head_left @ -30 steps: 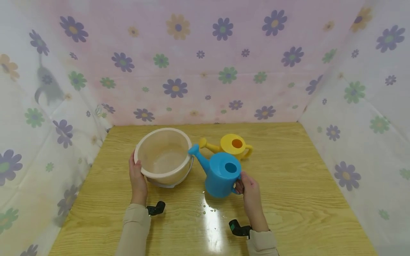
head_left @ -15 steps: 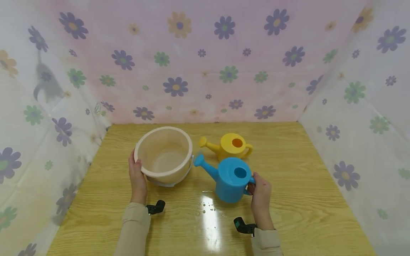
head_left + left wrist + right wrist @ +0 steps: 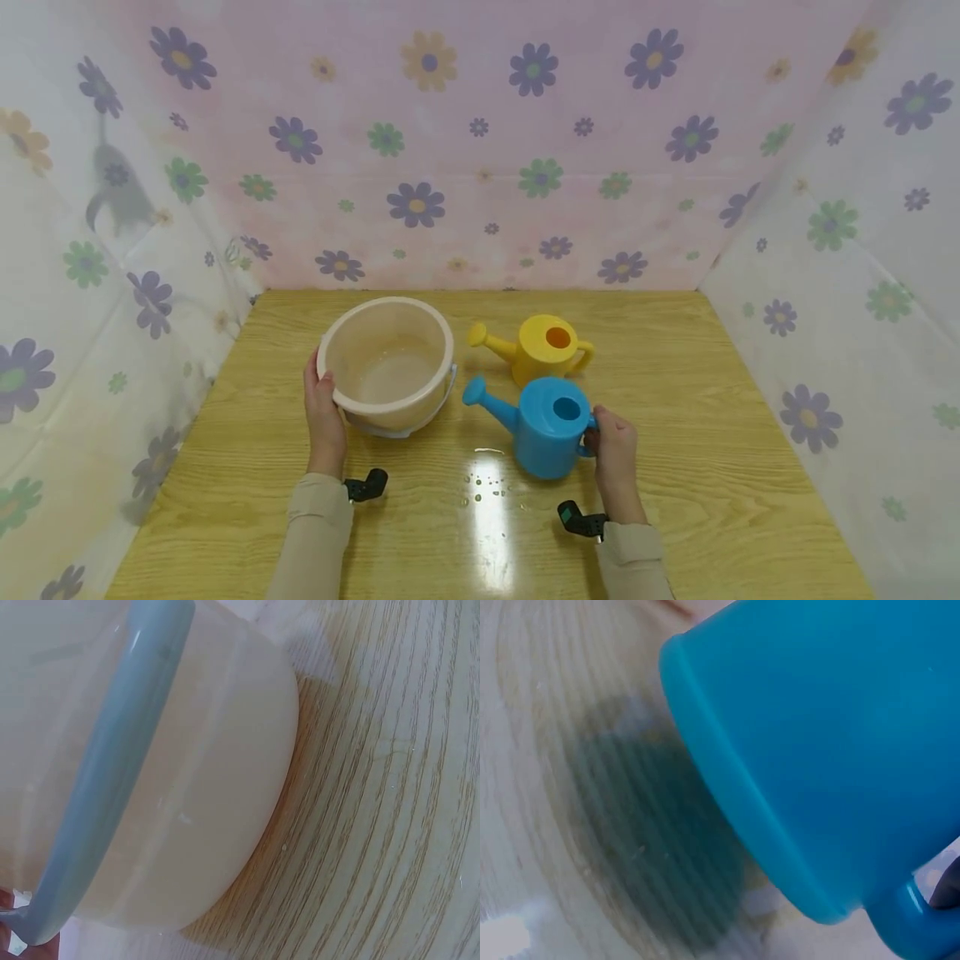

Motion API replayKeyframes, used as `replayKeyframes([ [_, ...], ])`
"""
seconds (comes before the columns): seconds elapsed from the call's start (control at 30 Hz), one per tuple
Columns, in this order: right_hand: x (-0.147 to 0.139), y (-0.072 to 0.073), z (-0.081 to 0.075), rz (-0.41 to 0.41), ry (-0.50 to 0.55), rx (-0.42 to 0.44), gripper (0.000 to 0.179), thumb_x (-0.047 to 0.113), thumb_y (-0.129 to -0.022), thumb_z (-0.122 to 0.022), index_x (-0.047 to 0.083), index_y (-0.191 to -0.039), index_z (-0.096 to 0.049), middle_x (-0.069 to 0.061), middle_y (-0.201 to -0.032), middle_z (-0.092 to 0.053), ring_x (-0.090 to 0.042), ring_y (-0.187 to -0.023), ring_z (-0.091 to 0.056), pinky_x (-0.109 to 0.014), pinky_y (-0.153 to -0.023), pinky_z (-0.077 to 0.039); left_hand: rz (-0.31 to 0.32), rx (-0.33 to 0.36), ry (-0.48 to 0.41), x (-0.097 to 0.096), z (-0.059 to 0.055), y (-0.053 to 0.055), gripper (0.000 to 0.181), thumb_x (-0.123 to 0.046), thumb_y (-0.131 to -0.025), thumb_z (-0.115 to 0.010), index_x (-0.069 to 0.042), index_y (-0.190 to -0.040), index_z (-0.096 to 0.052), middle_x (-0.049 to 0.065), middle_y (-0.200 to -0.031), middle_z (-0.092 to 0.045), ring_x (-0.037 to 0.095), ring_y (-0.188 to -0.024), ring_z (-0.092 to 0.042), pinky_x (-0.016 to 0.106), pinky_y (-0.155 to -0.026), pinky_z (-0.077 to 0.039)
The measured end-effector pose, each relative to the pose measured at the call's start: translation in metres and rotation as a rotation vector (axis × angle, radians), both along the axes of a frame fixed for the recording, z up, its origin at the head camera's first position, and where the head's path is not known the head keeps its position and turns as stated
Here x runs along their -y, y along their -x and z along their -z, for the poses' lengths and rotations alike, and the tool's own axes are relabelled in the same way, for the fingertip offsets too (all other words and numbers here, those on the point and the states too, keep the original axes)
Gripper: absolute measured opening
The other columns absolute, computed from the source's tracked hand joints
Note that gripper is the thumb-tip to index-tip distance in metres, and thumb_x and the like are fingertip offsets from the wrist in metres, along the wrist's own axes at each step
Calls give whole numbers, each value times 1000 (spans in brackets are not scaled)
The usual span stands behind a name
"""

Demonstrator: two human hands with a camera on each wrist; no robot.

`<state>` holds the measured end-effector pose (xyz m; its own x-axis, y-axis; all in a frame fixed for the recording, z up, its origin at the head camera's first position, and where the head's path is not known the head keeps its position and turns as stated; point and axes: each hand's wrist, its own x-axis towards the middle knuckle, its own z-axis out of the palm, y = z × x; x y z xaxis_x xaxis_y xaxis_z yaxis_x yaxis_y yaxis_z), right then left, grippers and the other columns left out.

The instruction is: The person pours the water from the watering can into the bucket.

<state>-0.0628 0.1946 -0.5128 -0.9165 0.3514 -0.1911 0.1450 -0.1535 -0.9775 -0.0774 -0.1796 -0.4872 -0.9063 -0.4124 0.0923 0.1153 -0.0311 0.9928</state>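
Observation:
A cream bucket (image 3: 390, 408) with a light grey-blue handle (image 3: 112, 765) stands upright on the table at the left in the head view. My left hand (image 3: 324, 425) holds its left side, thumb at the rim and the other fingers mostly hidden behind the wall. My right hand (image 3: 617, 458) grips the handle of a blue watering can (image 3: 546, 437), whose spout points left toward the bucket but apart from it. In the right wrist view a dark shadow lies beside the can's base; it appears slightly raised. Just behind it sits a yellow watering can (image 3: 542, 354).
Water drops (image 3: 480, 492) lie on the wooden table (image 3: 720, 467) in front of the blue can. Flowered cloth walls (image 3: 480, 200) enclose the table at the back and both sides. Black wrist cameras (image 3: 367, 486) jut inward from each sleeve.
My right hand has drawn the blue watering can to the right and slightly nearer, so its spout has left the bucket's rim. My left hand and the bucket have hardly moved.

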Motion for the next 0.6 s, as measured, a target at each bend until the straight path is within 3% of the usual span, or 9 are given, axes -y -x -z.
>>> replayKeyframes([
  [0.13, 0, 5, 8, -21, 19, 19, 45, 17, -89, -48, 8, -47, -34, 1, -47, -30, -14, -45, -29, -25, -46, -26, -10, 20, -8, 4, 9, 4, 46, -25, -94, -30, -25, -139, -27, -7, -141, -29, 15, -126, -29, 43, -102, -22],
  [0.23, -2, 8, 17, -35, -38, 18, 43, 18, -88, -49, 9, -49, -34, 2, -48, -31, -14, -46, -30, -27, -45, -26, -14, 25, -3, 5, 13, 5, 46, -28, -94, -29, -27, -139, -27, -9, -140, -29, 14, -126, -29, 43, -102, -22],
  [0.33, -4, 12, 31, -50, -100, -15, 41, 20, -86, -50, 10, -49, -35, 2, -49, -32, -14, -47, -32, -30, -43, -26, -2, 18, 5, 5, 10, 6, 45, -28, -94, -28, -30, -139, -27, -9, -141, -28, 14, -126, -29, 43, -103, -22],
  [0.5, -2, 18, 26, -80, -222, 57, 37, 18, -85, -48, 5, -52, -36, -3, -54, -35, -19, -54, -38, -37, -48, -34, 1, 10, -3, 3, 8, 6, 44, -26, -94, -29, -29, -138, -28, -8, -140, -29, 14, -126, -30, 42, -102, -22],
  [0.6, -2, 18, 18, -114, -315, 105, 39, 22, -87, -48, 1, -55, -39, -6, -58, -38, -21, -61, -41, -40, -55, -38, -14, 24, -17, 4, 13, 5, 44, -29, -94, -30, -32, -137, -29, -9, -140, -29, 14, -125, -30, 42, -102, -23],
])
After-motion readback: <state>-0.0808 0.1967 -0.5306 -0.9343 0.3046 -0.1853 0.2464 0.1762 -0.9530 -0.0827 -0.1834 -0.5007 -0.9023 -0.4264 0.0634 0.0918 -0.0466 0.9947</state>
